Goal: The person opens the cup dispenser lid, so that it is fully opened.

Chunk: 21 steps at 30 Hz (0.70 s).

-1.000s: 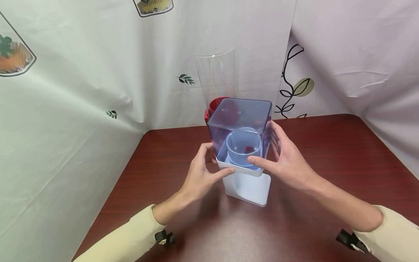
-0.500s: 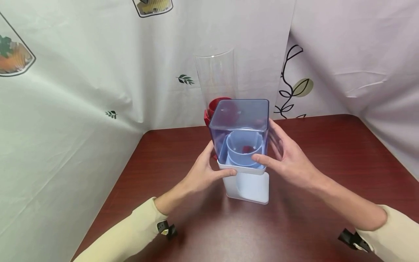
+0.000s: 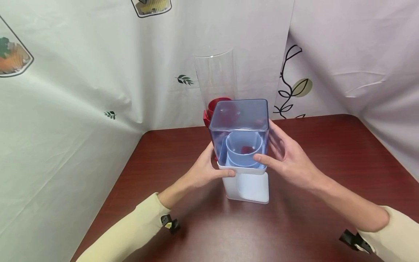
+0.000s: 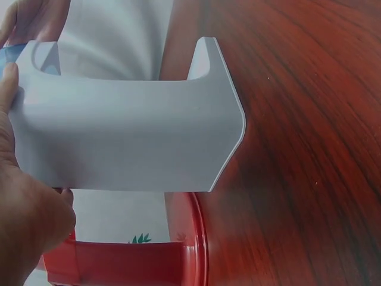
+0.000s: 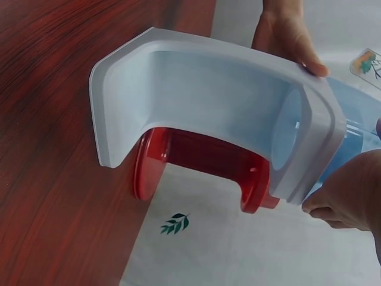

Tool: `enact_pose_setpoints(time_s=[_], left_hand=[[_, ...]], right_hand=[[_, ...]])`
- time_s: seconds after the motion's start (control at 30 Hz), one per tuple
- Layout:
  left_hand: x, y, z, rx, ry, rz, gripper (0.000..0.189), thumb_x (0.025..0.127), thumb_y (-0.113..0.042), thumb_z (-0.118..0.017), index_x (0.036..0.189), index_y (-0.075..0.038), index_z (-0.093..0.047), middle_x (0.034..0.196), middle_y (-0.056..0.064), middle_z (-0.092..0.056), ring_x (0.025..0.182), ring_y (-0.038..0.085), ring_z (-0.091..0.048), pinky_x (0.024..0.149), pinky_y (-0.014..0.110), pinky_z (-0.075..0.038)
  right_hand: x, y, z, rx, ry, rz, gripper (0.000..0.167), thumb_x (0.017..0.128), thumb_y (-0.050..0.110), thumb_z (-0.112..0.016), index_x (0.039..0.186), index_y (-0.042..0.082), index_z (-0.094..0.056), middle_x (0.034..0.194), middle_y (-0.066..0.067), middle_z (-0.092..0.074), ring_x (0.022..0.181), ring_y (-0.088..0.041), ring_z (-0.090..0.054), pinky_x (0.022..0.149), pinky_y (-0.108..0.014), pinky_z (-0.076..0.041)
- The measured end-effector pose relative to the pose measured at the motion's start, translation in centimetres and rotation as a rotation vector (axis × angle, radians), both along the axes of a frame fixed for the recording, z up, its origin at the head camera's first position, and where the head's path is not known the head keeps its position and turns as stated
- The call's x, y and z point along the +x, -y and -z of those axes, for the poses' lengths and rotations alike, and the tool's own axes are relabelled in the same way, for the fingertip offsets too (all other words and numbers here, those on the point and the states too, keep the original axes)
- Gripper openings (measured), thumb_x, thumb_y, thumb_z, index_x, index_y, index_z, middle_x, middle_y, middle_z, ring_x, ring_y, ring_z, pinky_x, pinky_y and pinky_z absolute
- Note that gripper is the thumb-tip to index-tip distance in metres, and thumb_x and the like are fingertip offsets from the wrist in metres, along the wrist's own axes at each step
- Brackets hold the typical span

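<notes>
A dispenser with a white stand [image 3: 252, 187] and a clear blue cover [image 3: 240, 114] is upright between both hands. A round blue ring [image 3: 243, 147] shows through the cover. My left hand [image 3: 204, 167] grips the stand's white upper rim at the left, thumb along its front. With the thumb on the cover's front and the fingers round its right side, my right hand [image 3: 291, 160] holds the blue cover low down. In the right wrist view the stand [image 5: 208, 89] shows its hollow front and foot. Whether the foot touches the table is hard to tell.
Behind the dispenser is a red stand [image 5: 208, 155] with a tall clear tube [image 3: 216, 74] on top, partly hidden in the head view. The dark red wooden table [image 3: 157, 171] meets printed white cloth [image 3: 98, 72] at the back and sides.
The dispenser has turned slightly, its front now squarer to the head camera. Its cover has shifted a little left. Both hands have kept their hold, moving only a little.
</notes>
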<state>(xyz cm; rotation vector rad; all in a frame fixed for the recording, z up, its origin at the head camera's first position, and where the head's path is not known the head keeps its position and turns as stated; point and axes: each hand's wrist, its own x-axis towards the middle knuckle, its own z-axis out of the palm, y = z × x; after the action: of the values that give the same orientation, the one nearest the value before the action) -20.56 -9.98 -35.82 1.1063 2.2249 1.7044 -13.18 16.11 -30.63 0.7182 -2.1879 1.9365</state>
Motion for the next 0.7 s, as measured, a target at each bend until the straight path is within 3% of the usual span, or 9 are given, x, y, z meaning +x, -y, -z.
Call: enact_pose_setpoints(time_s=[0.17,0.3,0.47,0.7], left_hand=[[0.6,-0.2,-1.0,0.001,0.043,-0.007,0.085,0.078,-0.024,-0.087,0.148,-0.026,-0.038,0.137,-0.004,-0.053,0.121,0.019,-0.051,0.099,0.042,-0.048],[1.4,-0.4,-2.1,0.027,0.050,0.010,0.085,0.079,-0.029,-0.086,0.148,-0.018,-0.038,0.135,-0.001,-0.053,0.120,0.020,-0.052,0.099,0.042,-0.048],[1.4,-0.6,-2.2,0.069,0.057,0.049,0.086,0.080,-0.028,-0.085,0.149,-0.017,-0.034,0.137,0.001,-0.051,0.122,0.023,-0.051,0.099,0.043,-0.049],[1.2,-1.0,-2.0,0.102,0.080,0.065,0.086,0.079,-0.012,-0.084,0.148,-0.017,-0.034,0.136,0.004,-0.052,0.121,0.025,-0.052,0.095,0.043,-0.051]], right_hand=[[-0.1,-0.1,0.2,-0.018,-0.008,0.028,0.091,0.086,-0.002,-0.076,0.159,0.014,-0.025,0.160,-0.004,-0.031,0.147,-0.025,-0.027,0.108,-0.023,-0.031],[-0.2,-0.1,0.2,0.003,-0.005,0.054,0.095,0.082,0.000,-0.081,0.159,0.017,-0.027,0.157,-0.003,-0.034,0.146,-0.024,-0.030,0.110,-0.025,-0.030],[-0.5,0.3,0.0,0.033,-0.012,0.091,0.100,0.078,0.004,-0.086,0.158,0.020,-0.028,0.154,0.000,-0.039,0.144,-0.021,-0.034,0.113,-0.033,-0.029],[-1.4,0.9,-1.2,0.027,-0.050,0.114,0.095,0.078,0.007,-0.086,0.156,0.020,-0.033,0.145,0.000,-0.048,0.136,-0.019,-0.044,0.114,-0.045,-0.031]])
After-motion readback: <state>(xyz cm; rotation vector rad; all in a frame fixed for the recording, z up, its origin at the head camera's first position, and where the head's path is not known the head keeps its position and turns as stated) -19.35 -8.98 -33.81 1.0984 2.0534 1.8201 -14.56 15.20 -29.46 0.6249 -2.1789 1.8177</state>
